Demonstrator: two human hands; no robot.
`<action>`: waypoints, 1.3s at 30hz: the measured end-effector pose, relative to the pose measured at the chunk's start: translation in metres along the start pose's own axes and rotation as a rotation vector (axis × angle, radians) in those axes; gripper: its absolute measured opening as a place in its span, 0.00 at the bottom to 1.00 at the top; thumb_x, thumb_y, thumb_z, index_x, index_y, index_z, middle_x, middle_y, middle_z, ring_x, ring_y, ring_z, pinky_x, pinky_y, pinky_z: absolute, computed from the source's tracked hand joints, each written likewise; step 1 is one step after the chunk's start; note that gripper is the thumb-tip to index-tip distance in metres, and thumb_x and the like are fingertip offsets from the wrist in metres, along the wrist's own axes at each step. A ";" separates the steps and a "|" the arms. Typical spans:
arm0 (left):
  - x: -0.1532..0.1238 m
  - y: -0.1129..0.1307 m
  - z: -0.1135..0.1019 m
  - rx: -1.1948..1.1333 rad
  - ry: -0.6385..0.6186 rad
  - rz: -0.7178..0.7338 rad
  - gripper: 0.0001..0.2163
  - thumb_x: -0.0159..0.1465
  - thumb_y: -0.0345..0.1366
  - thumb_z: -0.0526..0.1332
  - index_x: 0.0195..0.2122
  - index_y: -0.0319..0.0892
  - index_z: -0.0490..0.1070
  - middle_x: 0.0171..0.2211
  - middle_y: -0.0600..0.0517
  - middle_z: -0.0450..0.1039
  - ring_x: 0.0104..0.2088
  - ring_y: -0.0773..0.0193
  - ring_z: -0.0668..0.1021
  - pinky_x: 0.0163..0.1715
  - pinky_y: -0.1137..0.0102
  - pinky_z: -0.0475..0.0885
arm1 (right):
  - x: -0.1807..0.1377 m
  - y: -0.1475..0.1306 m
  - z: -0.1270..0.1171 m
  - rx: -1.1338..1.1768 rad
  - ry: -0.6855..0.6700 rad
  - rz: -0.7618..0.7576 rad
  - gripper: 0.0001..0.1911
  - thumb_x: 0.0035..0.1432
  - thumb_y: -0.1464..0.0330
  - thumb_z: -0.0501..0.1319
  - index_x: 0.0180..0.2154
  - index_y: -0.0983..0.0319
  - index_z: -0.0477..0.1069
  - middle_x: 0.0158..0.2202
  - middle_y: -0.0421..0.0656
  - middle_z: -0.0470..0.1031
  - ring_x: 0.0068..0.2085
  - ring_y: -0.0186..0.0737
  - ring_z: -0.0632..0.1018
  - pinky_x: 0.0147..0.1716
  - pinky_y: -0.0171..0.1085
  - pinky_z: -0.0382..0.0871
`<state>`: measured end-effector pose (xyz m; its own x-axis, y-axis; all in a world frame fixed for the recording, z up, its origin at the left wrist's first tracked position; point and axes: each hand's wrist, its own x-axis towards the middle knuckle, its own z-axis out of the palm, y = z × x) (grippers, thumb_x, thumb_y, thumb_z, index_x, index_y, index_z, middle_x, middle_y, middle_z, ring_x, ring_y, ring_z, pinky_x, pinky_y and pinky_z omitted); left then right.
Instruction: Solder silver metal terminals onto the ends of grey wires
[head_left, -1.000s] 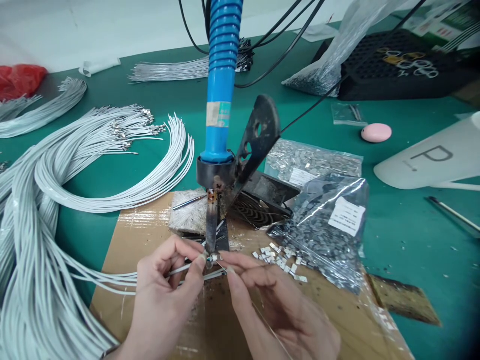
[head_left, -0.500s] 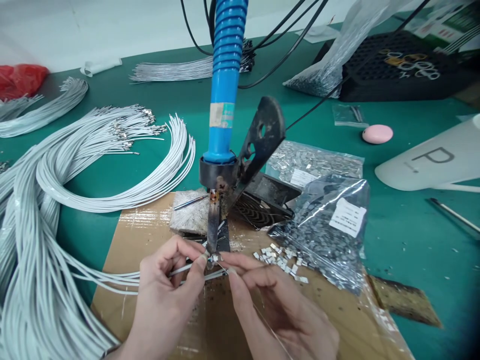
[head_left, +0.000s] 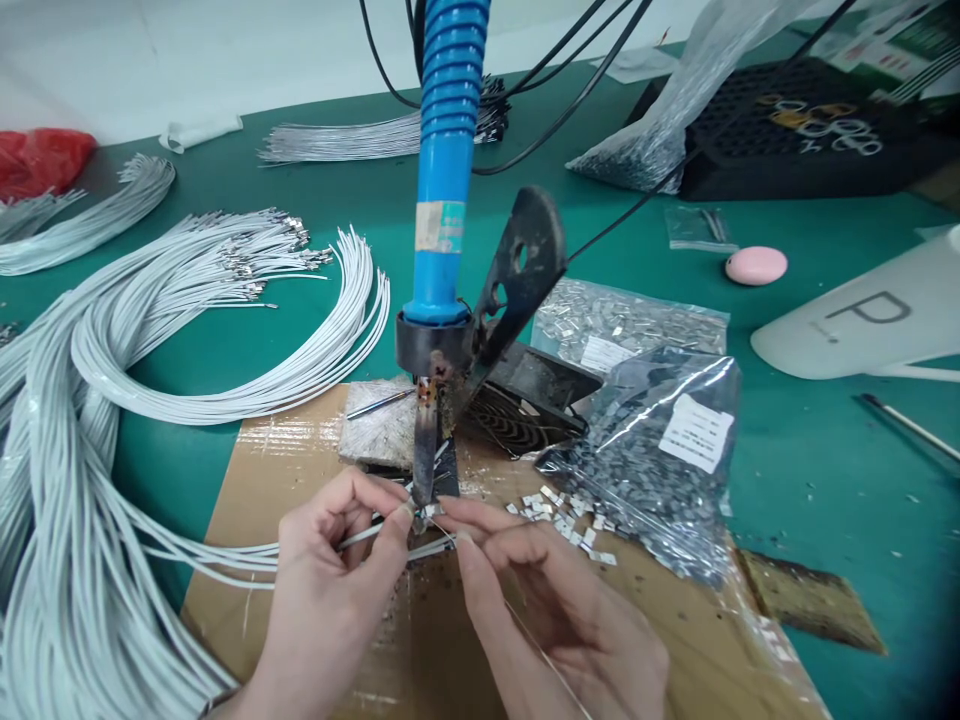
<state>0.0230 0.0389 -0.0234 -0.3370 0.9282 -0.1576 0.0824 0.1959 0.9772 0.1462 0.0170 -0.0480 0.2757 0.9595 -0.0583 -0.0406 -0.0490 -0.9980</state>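
Observation:
A blue-handled soldering iron [head_left: 444,200] stands tip down in a black stand [head_left: 517,290] over a cardboard sheet [head_left: 300,460]. My left hand [head_left: 337,590] pinches a thin white wire [head_left: 225,560] and holds its end, with a small metal terminal [head_left: 429,512], right at the iron's tip. My right hand [head_left: 555,610] pinches a fine strand of solder wire [head_left: 540,655] and points it at the same spot. Both hands' fingertips nearly meet under the tip.
Bundles of white wires [head_left: 150,320] curve across the green table at the left. Loose metal terminals [head_left: 562,520] spill from a clear bag [head_left: 652,450] at the right. A second bag [head_left: 622,325], a pink oval object [head_left: 756,265] and a white plastic piece [head_left: 862,320] lie farther right.

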 end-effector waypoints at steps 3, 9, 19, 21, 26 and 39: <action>0.001 0.001 0.001 -0.006 -0.008 -0.006 0.06 0.54 0.27 0.70 0.22 0.41 0.77 0.25 0.55 0.82 0.21 0.73 0.78 0.20 0.85 0.71 | 0.000 -0.002 0.001 0.021 0.002 0.016 0.12 0.64 0.71 0.67 0.27 0.56 0.73 0.42 0.38 0.88 0.43 0.33 0.88 0.45 0.25 0.79; 0.003 0.000 0.000 -0.002 0.001 -0.014 0.06 0.54 0.28 0.70 0.22 0.42 0.77 0.25 0.54 0.82 0.22 0.71 0.79 0.22 0.83 0.72 | 0.001 -0.003 0.002 0.016 -0.002 0.004 0.12 0.63 0.71 0.68 0.27 0.56 0.73 0.43 0.39 0.88 0.43 0.34 0.88 0.45 0.26 0.80; 0.002 0.003 -0.001 0.022 -0.008 -0.029 0.06 0.56 0.29 0.70 0.22 0.41 0.77 0.27 0.52 0.83 0.20 0.74 0.74 0.20 0.84 0.66 | 0.000 -0.001 0.002 0.059 -0.004 -0.007 0.12 0.63 0.74 0.67 0.28 0.55 0.74 0.43 0.37 0.88 0.45 0.34 0.88 0.46 0.25 0.80; 0.002 0.003 -0.001 0.029 -0.014 -0.036 0.07 0.56 0.30 0.70 0.22 0.41 0.77 0.28 0.51 0.83 0.21 0.72 0.73 0.19 0.82 0.65 | 0.000 0.000 0.002 0.056 -0.010 -0.016 0.11 0.63 0.74 0.68 0.28 0.55 0.74 0.43 0.37 0.88 0.45 0.34 0.88 0.46 0.25 0.80; -0.001 -0.001 -0.005 0.054 -0.015 -0.028 0.07 0.58 0.31 0.69 0.24 0.43 0.77 0.28 0.52 0.82 0.23 0.69 0.73 0.19 0.79 0.62 | 0.000 -0.001 0.001 0.048 -0.027 -0.019 0.11 0.62 0.75 0.68 0.29 0.56 0.75 0.44 0.39 0.88 0.43 0.34 0.89 0.44 0.25 0.80; 0.001 0.000 -0.004 0.073 -0.025 -0.053 0.06 0.57 0.31 0.69 0.23 0.43 0.76 0.28 0.53 0.81 0.20 0.70 0.70 0.18 0.77 0.62 | 0.000 -0.001 0.000 0.020 -0.033 0.007 0.11 0.63 0.71 0.68 0.28 0.57 0.74 0.44 0.43 0.88 0.45 0.38 0.89 0.44 0.26 0.81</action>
<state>0.0190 0.0380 -0.0230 -0.3194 0.9234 -0.2128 0.1337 0.2663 0.9546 0.1465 0.0173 -0.0467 0.2435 0.9678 -0.0639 -0.0616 -0.0503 -0.9968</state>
